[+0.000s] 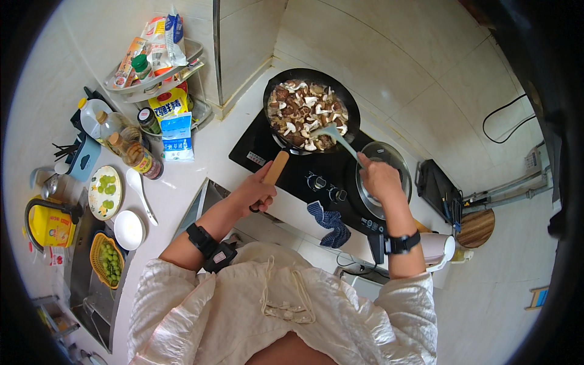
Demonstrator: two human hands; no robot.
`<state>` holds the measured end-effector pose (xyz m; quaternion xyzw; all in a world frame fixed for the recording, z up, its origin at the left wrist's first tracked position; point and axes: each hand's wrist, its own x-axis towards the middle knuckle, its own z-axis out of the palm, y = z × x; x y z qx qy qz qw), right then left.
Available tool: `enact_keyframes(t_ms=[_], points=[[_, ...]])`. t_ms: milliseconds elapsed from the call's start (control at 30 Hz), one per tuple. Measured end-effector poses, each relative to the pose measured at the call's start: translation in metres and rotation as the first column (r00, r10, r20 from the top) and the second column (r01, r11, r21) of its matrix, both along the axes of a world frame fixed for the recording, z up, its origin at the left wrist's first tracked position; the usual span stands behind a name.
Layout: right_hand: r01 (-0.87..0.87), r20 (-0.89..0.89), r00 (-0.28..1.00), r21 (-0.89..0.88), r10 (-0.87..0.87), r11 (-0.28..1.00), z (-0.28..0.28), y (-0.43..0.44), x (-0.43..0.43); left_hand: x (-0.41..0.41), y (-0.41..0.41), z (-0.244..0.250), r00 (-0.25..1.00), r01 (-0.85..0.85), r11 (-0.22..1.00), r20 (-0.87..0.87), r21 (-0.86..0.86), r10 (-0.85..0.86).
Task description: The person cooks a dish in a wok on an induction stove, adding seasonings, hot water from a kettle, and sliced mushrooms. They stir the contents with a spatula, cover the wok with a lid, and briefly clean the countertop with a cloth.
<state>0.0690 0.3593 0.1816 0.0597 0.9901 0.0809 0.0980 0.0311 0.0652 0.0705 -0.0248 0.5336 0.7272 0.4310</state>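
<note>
A black wok [352, 98] sits on the far-left burner of a black glass cooktop [292, 175]. Sliced mushrooms [305, 107], brown caps and white stems, fill it with darker pieces among them. My left hand [255, 191] grips the wok's wooden handle [276, 168], whose end ring shows below my fingers. In my right hand [382, 179] is a pale green spatula [343, 142], its head resting in the mushrooms at the wok's near right side. Below that hand, a glass lid [396, 160] lies over the right side of the cooktop, partly hidden by my forearm.
A striped blue cloth [329, 223] hangs over the cooktop's front edge. Left stand sauce bottles [142, 159], a corner rack [199, 50] of seasonings, a white spoon [140, 194], a white bowl [129, 230] and a grape basket [93, 255] at the sink. A pink container [431, 248] stands right.
</note>
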Motion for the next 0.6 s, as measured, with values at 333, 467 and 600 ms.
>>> enact_keyframes(t_ms=[333, 467, 600], points=[[-0.017, -0.079, 0.997, -0.152, 0.005, 0.988, 0.039, -0.002, -0.031, -0.002, -0.004, -0.014, 0.999, -0.010, 1.000, 0.039, 0.025, 0.009], [-0.129, -0.147, 0.982, -0.066, 0.119, 0.989, 0.038, -0.037, -0.066, 0.000, -0.002, -0.010, 0.999, -0.017, 1.000, 0.052, 0.024, 0.016], [-0.169, -0.026, 0.985, 0.001, 0.168, 0.986, 0.008, -0.055, -0.094, 0.004, 0.000, -0.004, 0.994, -0.080, 0.995, 0.079, 0.056, 0.075]])
